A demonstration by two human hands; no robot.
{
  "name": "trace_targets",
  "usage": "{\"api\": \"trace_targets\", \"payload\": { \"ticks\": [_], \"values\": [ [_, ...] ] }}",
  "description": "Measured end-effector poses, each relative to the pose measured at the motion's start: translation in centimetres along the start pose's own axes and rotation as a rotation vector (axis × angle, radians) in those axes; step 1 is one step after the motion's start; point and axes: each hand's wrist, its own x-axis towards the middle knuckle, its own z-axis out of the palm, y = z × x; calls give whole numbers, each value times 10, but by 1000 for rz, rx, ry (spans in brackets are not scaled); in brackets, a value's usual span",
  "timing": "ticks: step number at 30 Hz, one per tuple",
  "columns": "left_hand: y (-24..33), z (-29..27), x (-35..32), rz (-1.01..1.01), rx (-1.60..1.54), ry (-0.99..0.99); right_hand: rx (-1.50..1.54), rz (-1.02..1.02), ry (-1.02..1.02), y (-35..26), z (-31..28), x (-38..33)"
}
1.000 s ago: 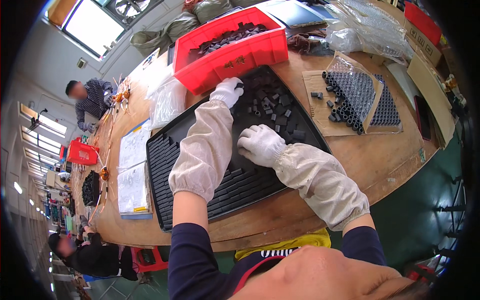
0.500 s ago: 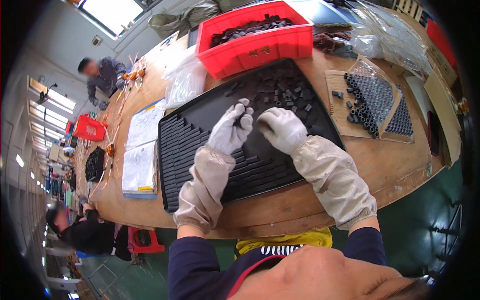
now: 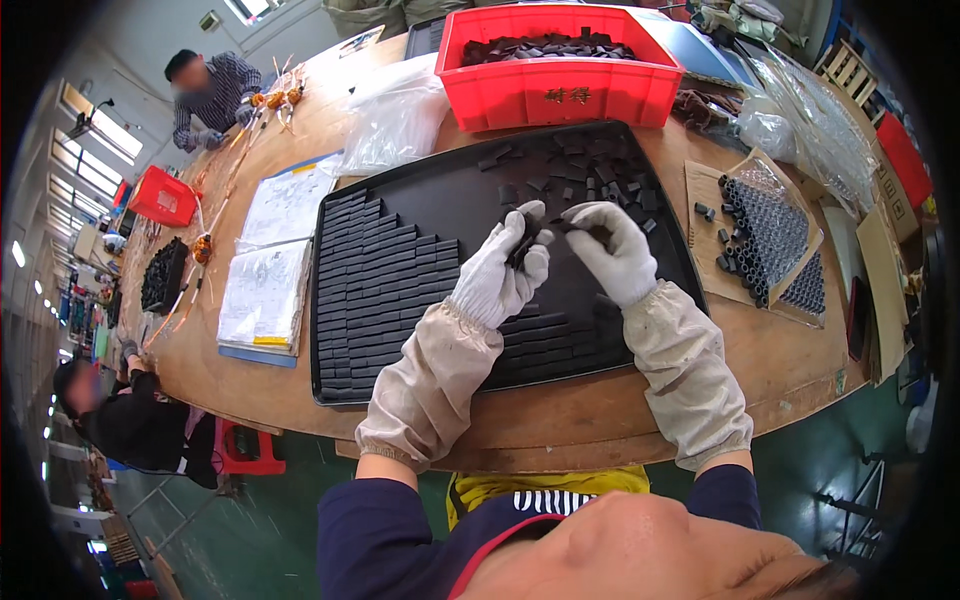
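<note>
A large black tray (image 3: 440, 190) lies on the wooden table, with rows of small black blocks (image 3: 375, 270) laid flat over its left and near parts and loose black blocks (image 3: 590, 175) scattered at its far right. Both hands wear white gloves and beige sleeve covers. My left hand (image 3: 495, 275) is above the tray's middle, closed on a few black blocks. My right hand (image 3: 612, 250) is close beside it, fingertips pinching a black block.
A red bin (image 3: 560, 85) of black blocks stands behind the tray. Cardboard with black cylinders (image 3: 765, 235) lies at the right, papers (image 3: 265, 270) and a plastic bag (image 3: 390, 115) at the left. Other people (image 3: 205, 95) work at the far left of the table.
My left hand has come back from the loose blocks at the tray's far side to its middle. Both hands now meet close together, holding blocks. The view has shifted too.
</note>
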Motion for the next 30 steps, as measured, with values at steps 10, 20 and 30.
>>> {"api": "trace_targets", "payload": {
  "ticks": [10,20,30],
  "values": [
    [0,8,4,69,-117,109,119,152,-52,-13,0,-2],
    [-4,5,8,132,-140,218,180,239,-176,-16,-10,1],
    [-8,-1,5,-105,-11,53,229,377,-369,-28,-5,-1]
  ]
}}
